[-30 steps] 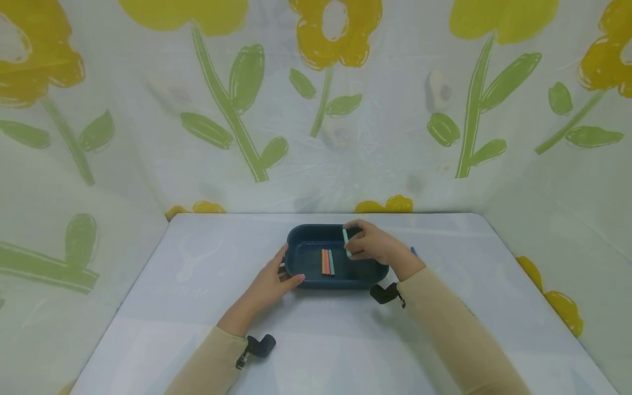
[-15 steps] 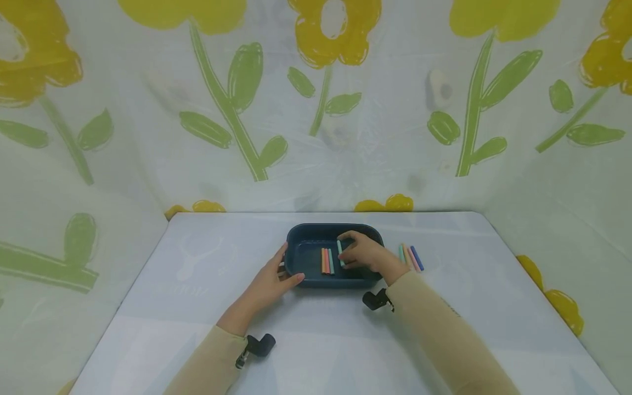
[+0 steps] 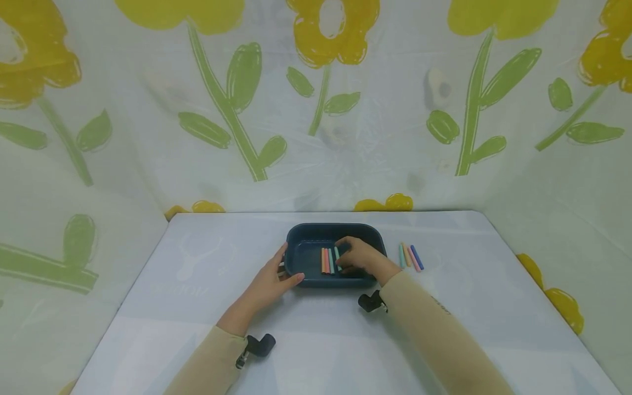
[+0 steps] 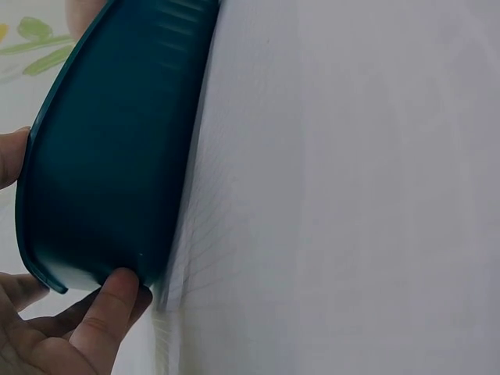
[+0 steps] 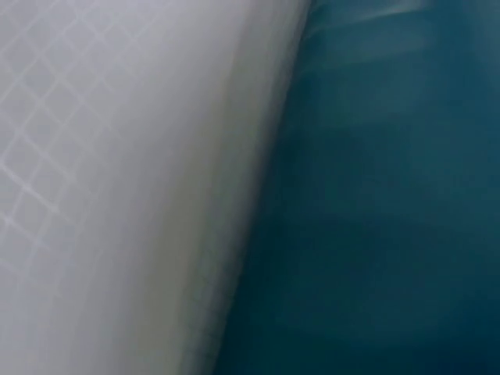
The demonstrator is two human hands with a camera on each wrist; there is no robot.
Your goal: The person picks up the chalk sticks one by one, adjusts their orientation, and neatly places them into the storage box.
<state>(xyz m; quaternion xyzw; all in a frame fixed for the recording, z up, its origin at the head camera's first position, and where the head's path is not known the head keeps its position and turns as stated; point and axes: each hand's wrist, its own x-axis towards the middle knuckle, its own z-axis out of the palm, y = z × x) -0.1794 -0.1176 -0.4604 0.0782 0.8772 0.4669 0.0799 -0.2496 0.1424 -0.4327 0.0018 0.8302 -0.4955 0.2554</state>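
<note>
A dark blue tray (image 3: pixel 306 282) with raised sides sits on the table. My left hand (image 3: pixel 266 282) holds its left end; in the left wrist view the fingers (image 4: pixel 109 312) touch the outer wall and the thumb (image 4: pixel 12 156) lies at the rim. Inside the tray my right hand (image 3: pixel 362 257) pinches a light green chalk stick (image 3: pixel 338 253). Just left of that stick lie an orange chalk (image 3: pixel 323 261), a pink chalk (image 3: pixel 327 261) and a blue-green chalk (image 3: pixel 331 261), side by side. In the right wrist view only the tray's wall (image 5: pixel 367 195) and the table appear, blurred.
Right of the tray several chalk sticks lie on the white table (image 3: pixel 316 351): green (image 3: pixel 402 257), yellow (image 3: pixel 407 255), pink (image 3: pixel 413 260) and dark blue (image 3: pixel 417 257). A flower-print curtain (image 3: pixel 385 137) hangs behind and along both sides of the table.
My right hand has moved left and slightly down with the light green chalk, bringing it beside the row. The chalks on the right have come into view. My left hand has stayed put.
</note>
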